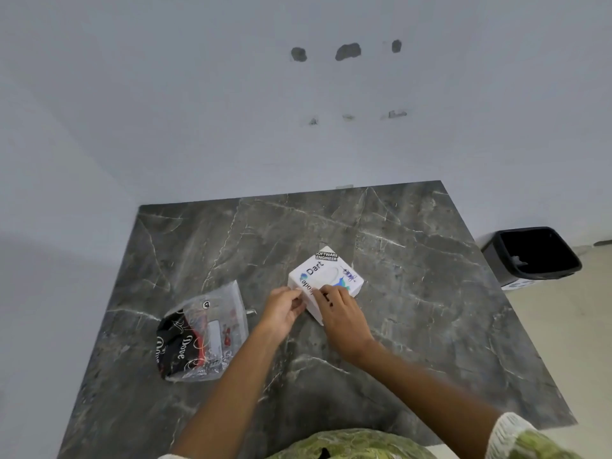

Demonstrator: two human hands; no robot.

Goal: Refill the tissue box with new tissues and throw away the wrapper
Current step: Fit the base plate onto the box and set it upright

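Both my left hand (284,304) and right hand (337,311) pinch the tissue box (326,276) near edge; closing it, I judge. Next: bin the wrapper (202,332).

One tabletop (414,293), dark marble. One white box (326,276) with stickers, on it. One wrapper (202,332), clear plastic with black and red print, also on it. One black bin (530,256) on the floor, right of the tabletop. Two hands: left (284,308) and right (341,316), both at the box's near edge. Two bare forearms. Three dark holes in the wall (132,111), in a row; three fainter marks below them.
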